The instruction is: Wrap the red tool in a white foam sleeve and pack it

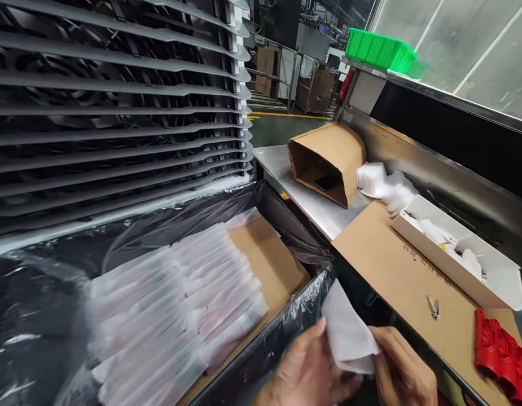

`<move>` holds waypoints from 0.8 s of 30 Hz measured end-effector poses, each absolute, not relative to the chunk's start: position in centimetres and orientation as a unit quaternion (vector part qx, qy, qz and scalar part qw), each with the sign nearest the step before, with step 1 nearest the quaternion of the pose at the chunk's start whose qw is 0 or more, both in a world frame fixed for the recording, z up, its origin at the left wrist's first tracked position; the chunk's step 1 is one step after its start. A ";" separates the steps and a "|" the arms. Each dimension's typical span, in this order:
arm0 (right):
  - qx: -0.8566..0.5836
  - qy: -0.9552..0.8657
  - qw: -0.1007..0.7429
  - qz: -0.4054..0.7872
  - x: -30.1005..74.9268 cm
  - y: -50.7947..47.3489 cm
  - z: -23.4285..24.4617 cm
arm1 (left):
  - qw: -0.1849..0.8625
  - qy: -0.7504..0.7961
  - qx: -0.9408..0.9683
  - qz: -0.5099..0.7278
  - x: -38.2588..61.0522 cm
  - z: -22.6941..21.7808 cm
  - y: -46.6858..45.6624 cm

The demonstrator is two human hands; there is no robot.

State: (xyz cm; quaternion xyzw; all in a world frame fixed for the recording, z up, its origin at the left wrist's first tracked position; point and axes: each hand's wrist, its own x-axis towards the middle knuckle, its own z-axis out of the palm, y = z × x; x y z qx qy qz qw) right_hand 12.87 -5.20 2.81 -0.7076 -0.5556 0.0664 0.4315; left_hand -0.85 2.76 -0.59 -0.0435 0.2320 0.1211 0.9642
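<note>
My left hand (pixel 305 369) and my right hand (pixel 402 369) are low in the view, together holding a thin white foam pouch (pixel 347 332) between thumbs and fingers. They hover over the near right corner of a black crate (pixel 281 324) lined with clear plastic. Inside the crate lie several rows of white wrapped pieces (pixel 176 310) on a brown cardboard sheet (pixel 271 262).
A tall stack of grey trays (pixel 117 107) stands behind the crate. To the right, a steel bench (pixel 286 169) carries a cardboard sheet (pixel 396 270), an open cardboard box on its side (pixel 326 160), a white tray (pixel 459 251), a small metal clip (pixel 433 307) and a red part (pixel 500 352). A green bin (pixel 379 51) sits up high.
</note>
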 end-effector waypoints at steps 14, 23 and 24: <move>-0.642 -0.590 0.389 0.298 11.7 1.9 9.7 | 0.659 0.287 0.543 0.434 -4.4 -1.9 6.5; -0.744 -0.562 0.356 0.058 10.8 3.4 -7.8 | 0.346 0.532 0.732 0.248 -7.5 -10.8 22.9; -0.738 -0.593 0.320 0.024 10.2 3.6 -9.9 | 0.322 0.561 0.730 0.221 -8.0 -12.2 25.3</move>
